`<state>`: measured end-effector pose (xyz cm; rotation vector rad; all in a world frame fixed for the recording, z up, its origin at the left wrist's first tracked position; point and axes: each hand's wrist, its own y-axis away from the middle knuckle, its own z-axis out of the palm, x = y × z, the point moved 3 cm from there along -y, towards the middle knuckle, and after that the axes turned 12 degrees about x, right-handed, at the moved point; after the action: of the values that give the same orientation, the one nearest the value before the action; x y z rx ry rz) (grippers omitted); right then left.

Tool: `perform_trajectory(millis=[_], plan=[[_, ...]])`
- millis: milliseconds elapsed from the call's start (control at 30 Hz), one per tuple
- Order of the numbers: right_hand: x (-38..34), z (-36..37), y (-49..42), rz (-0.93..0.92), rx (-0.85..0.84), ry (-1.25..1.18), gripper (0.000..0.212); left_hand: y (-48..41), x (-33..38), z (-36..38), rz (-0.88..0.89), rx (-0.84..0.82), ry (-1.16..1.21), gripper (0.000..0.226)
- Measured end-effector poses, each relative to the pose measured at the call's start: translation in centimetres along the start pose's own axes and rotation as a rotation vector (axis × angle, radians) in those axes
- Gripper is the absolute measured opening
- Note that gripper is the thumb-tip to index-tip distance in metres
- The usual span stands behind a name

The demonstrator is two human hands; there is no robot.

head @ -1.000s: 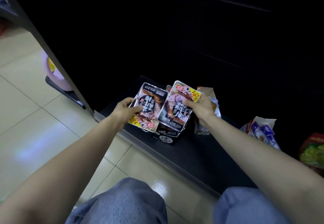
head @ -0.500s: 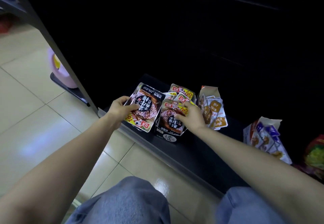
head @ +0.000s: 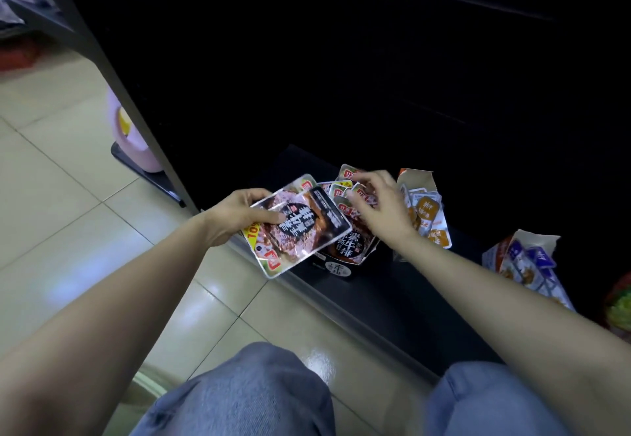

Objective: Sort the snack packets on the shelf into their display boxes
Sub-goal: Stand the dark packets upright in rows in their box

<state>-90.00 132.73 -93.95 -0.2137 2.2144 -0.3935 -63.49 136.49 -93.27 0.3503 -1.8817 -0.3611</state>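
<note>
Left hand [head: 235, 218] grips dark steak packet [head: 304, 227] over shelf [head: 409, 294] edge beside black display box [head: 336, 266], likely held aside while right hand [head: 384, 212], fingers curled on boxed packets [head: 345, 193], opens a slot, pinch unclear

The snack packet [head: 307, 230] is shiny, smooth plastic that catches the light. The floor [head: 61, 217] has glossy, smooth tiles, and the shelf [head: 403, 295] is dark and matt. The trousers [head: 246, 398] are blue cloth, and the display box [head: 336, 268] looks like matt black card.
</note>
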Motion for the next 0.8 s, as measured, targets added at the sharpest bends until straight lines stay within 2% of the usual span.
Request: perform_trajectory(millis=[100,167,233,333,400,467,533,600,633,700,733,767,800], plan=[[-2.3,0.5,0.5,0.073,-0.387,-0.184,0.065,0.3,1.2,1.2,0.033,-0.125,-0.056,0.042],[-2.2,1.0,0.9,0.101,-0.544,-0.208,0.077,0.4,1.8,2.2,0.062,-0.17,-0.082,0.046],[-1.3,0.9,0.7,0.185,-0.52,-0.295,0.075,0.4,2.0,2.6,0.084,-0.155,-0.025,0.048],[0.1,0.1,0.2,0.325,-0.324,-0.368,0.068,0.0,1.6,2.2,0.028,-0.1,0.388,0.06],[1.0,-0.1,0.0,0.384,-0.179,-0.372,0.061,-0.1,1.6,2.4,0.02,-0.178,0.607,0.071],[1.3,0.1,0.0,0.416,-0.095,-0.347,0.063,0.0,1.9,3.3,0.044,-0.289,0.69,0.075],[1.3,0.3,0.1,0.52,-0.03,-0.379,0.067,-0.1,2.1,4.2,0.055,-0.306,0.724,0.075],[1.1,0.3,0.2,0.596,-0.003,-0.447,0.065,-0.4,2.0,4.7,0.065,-0.161,0.652,0.067],[1.0,0.4,0.3,0.611,-0.025,-0.456,0.077,-0.5,1.9,4.7,0.072,-0.051,0.589,0.06],[1.2,0.7,0.6,0.622,-0.115,-0.475,0.115,-1.0,1.5,4.6,0.067,0.119,0.498,0.05],[1.3,0.7,0.5,0.615,-0.151,-0.48,0.119,-1.2,1.4,4.5,0.067,0.158,0.475,0.048],[1.3,0.5,0.3,0.607,-0.183,-0.486,0.11,-1.4,1.3,4.4,0.074,0.17,0.451,0.047],[1.0,0.2,0.1,0.594,-0.213,-0.485,0.089,-1.5,1.3,4.3,0.081,0.16,0.421,0.047]])
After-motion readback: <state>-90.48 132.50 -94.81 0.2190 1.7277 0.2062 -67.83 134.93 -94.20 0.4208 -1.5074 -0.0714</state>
